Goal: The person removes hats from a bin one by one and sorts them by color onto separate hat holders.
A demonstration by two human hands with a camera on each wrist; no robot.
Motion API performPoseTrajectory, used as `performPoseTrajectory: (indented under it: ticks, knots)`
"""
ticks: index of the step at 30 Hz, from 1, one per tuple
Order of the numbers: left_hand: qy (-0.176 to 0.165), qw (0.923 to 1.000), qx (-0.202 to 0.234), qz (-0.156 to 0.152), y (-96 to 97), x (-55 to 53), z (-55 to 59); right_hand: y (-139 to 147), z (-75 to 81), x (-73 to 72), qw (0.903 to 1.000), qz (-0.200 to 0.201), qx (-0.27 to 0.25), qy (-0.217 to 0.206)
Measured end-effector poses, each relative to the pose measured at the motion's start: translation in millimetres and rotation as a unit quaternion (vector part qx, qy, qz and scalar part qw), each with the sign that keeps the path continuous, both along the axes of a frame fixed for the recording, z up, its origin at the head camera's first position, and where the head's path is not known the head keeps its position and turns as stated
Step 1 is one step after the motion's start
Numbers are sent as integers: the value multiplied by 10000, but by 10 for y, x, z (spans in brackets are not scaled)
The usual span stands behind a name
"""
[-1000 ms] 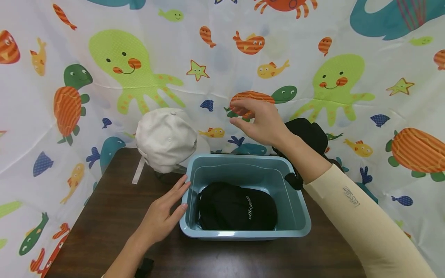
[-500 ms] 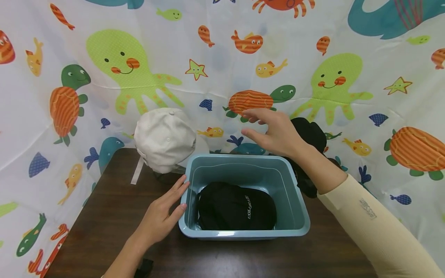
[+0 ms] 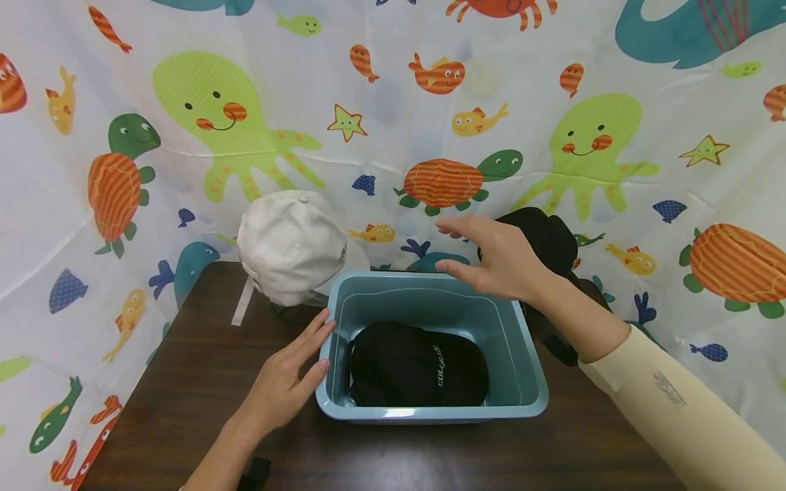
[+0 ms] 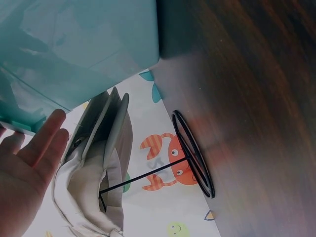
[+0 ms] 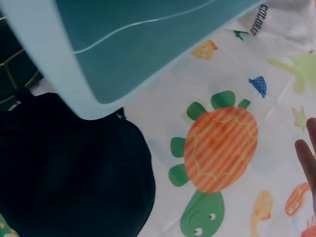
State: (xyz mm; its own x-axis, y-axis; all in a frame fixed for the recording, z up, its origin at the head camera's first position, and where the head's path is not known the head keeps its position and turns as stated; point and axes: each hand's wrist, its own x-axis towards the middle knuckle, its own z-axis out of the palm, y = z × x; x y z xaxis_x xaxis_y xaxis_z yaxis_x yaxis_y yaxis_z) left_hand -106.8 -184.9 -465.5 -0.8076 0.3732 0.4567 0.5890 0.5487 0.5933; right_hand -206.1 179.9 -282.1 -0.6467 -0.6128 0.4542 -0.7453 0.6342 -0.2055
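A light blue plastic bin [image 3: 529, 361] stands on the table with a black cap [image 3: 399, 365] lettered in white lying inside. My left hand [image 3: 279, 382] rests its straight fingertips on the bin's left rim. Over the back right corner, my right hand [image 3: 500, 259] is held in the air, fingers extended, thumb apart, holding nothing. Behind it is another black cap [image 3: 543, 235], partly hidden by the hand and forearm. This cap [image 5: 74, 168] bulges beside the bin's corner in the right wrist view. Left of the bin sits a white cap [image 3: 291, 245] with a loose strap.
A thin black wire stand [image 4: 192, 153] is under the white cap in the left wrist view. The dark wooden table [image 3: 184, 382] runs back to a white curtain [image 3: 393, 164] printed with sea animals. Something small and black [image 3: 254, 472] is by my left wrist.
My right hand has come down and to the right, from in front of the curtain's turtle to the bin's back right corner. The left hand and the bin stay in place.
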Motion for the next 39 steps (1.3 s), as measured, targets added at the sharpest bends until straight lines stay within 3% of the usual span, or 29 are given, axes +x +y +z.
performPoseTrajectory:
  ticks: [9,18,39]
  knots:
    - [84,9999,70,13,7,-4,-14,159,-161,87,9996,133,173,-155]
    - [-68,10000,37,14,8,-7,4,255,-378,149,9990,242,206,-321]
    - [38,10000,21,51,13,-6,-6,253,-798,277,9964,521,208,-629]
